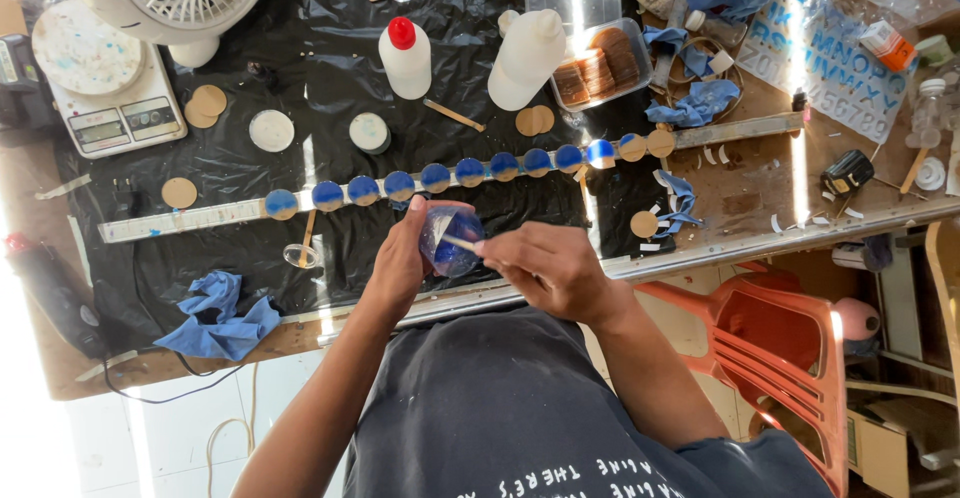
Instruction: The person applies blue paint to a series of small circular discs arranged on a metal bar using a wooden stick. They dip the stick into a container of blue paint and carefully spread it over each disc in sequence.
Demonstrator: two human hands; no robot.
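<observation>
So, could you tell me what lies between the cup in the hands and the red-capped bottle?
In the head view, the row of blue discs on the long strip crosses between the cup and the bottle, over black sheeting.

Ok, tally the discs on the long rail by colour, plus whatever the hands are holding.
Blue discs on the rail: 10
Bare or nearly bare wood discs: 2
Clear cup in the left hand: 1
Wooden stick in the right hand: 1
Total: 14
</observation>
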